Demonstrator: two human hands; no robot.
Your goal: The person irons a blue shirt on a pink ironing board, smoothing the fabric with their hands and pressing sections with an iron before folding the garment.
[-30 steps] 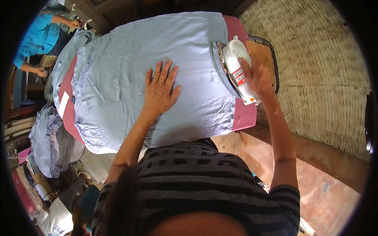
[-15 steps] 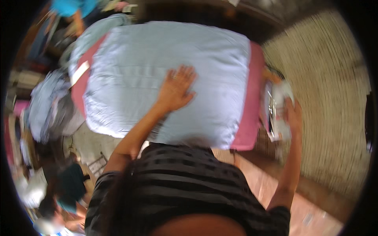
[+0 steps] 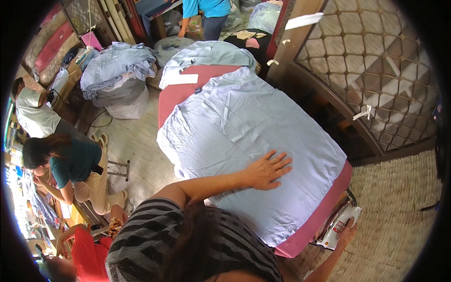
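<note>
A light blue garment (image 3: 244, 127) lies spread over a padded table with a dark pink cover (image 3: 174, 102), its cloth creased toward the far left and smoother near me. My left hand (image 3: 270, 171) rests flat on the cloth, fingers spread, holding nothing. Just beyond the table's right edge, a white and silver clothes iron (image 3: 339, 224) sits with its dark cord at the far end. My right hand (image 3: 347, 232) is closed around its handle; some of the fingers are hidden behind the iron.
More pale blue cloth (image 3: 211, 52) hangs over the table's far end, near a white strip (image 3: 182, 79). Heaped garments (image 3: 117, 66) top a bag at left. Several people sit or stand left and far. A lattice door (image 3: 366, 61) stands at right.
The view has swung, so the table now slants toward the lower right and more of the room shows. My left hand stays flat on the garment; my right stays at the iron.
</note>
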